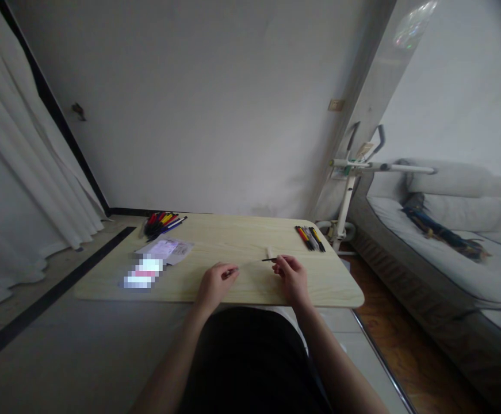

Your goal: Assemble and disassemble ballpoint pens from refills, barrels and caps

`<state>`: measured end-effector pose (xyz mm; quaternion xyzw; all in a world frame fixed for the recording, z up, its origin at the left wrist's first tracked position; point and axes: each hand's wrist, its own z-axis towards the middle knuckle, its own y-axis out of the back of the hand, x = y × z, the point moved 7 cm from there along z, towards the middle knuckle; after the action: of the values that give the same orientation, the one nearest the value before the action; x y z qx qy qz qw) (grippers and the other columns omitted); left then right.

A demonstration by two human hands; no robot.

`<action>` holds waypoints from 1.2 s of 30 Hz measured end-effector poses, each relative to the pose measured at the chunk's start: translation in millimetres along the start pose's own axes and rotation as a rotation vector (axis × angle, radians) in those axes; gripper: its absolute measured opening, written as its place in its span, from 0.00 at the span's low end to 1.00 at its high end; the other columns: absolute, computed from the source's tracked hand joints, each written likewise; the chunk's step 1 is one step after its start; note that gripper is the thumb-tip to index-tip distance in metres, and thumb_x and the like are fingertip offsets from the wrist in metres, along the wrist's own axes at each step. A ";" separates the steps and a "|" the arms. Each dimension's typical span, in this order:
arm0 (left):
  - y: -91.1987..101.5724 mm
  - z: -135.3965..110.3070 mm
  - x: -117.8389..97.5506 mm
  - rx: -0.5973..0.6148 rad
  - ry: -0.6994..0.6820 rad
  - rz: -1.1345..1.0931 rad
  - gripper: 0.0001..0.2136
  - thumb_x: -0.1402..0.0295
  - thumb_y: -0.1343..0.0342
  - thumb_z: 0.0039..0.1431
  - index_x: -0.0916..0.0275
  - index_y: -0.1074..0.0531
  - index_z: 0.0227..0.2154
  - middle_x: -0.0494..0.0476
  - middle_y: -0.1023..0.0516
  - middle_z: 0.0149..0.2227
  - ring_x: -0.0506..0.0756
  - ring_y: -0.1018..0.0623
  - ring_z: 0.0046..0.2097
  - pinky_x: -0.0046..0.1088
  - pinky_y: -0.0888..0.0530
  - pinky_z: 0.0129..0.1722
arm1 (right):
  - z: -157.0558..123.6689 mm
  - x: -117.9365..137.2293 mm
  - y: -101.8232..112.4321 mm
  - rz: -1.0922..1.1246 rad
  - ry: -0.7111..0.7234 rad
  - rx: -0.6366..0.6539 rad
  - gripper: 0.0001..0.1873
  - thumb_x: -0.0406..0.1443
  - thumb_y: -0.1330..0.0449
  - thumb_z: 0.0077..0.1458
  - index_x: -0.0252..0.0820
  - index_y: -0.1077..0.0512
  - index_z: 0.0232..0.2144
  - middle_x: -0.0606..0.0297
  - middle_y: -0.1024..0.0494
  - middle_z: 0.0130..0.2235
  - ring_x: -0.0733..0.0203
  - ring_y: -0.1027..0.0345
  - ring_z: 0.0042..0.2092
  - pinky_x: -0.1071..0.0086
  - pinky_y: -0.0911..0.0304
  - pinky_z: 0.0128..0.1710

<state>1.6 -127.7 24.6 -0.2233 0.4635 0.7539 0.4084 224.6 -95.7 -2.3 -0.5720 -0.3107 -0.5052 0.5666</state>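
My left hand (215, 283) rests on the light wooden table (233, 238), fingers pinched on a thin, pale part too small to name. My right hand (291, 275) is closed on a thin dark pen piece (269, 260) that points left from its fingers. A small white object (270, 252) lies on the table just beyond the right hand. The two hands sit a short way apart near the table's front edge.
A heap of coloured pens (163, 222) lies at the table's back left, with papers (166, 250) in front of it. Several pens (309, 237) lie at the back right. A white exercise machine (354, 172) and a grey sofa (448, 230) stand to the right.
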 end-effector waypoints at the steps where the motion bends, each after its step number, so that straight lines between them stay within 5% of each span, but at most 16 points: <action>1: -0.5 0.0 0.0 0.003 -0.005 0.000 0.09 0.65 0.47 0.51 0.62 0.26 0.32 0.56 0.24 0.32 0.51 0.26 0.32 0.25 0.29 0.33 | 0.0 0.1 0.1 -0.007 0.007 -0.001 0.12 0.43 0.37 0.41 0.40 0.28 0.26 0.67 0.28 0.21 0.66 0.36 0.24 0.72 0.41 0.26; 36: -1.0 -1.0 -0.5 0.004 0.016 0.017 0.08 0.66 0.48 0.51 0.62 0.27 0.31 0.56 0.25 0.31 0.51 0.27 0.31 0.27 0.30 0.33 | -6.9 6.4 -10.7 -0.090 -0.007 0.106 0.16 0.46 0.40 0.44 0.40 0.26 0.29 0.61 0.24 0.28 0.66 0.38 0.23 0.71 0.42 0.24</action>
<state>2.7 -128.6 24.0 -0.2244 0.4700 0.7547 0.3988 215.0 -102.0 6.2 -0.5282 -0.3644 -0.5111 0.5718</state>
